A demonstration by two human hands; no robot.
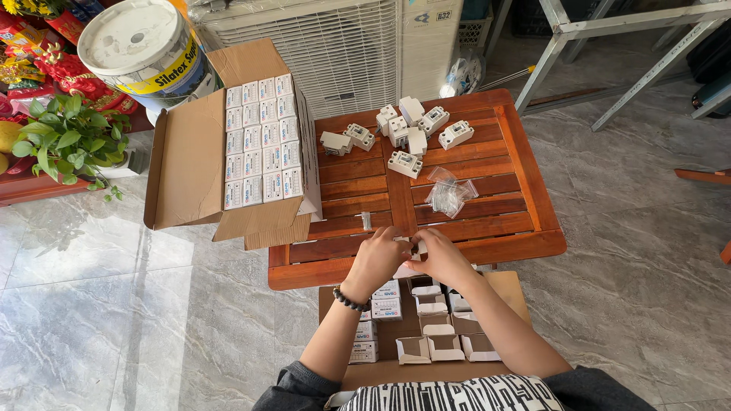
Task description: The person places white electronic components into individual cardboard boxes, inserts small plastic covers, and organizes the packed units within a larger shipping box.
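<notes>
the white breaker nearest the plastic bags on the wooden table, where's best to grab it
Probably grip the white breaker across its two long sides, coming from above. It lies flat and apart from the others, with bare wooden table around it, so fingers fit on both sides.

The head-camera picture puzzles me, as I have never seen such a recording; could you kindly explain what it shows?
There is no machine here: one camera sits on a person's head and looks down at their own two bare hands. The left hand, with a dark bead bracelet at the wrist, and the right hand meet at the near edge of a slatted wooden table. Together they hold a small white item; the fingers hide most of it.

On the table lie white electrical devices, loose in a group, and clear plastic bags. At the table's left edge an open carton holds rows of small white boxes. Below the hands, a second carton holds more boxes, several of them open.
</notes>
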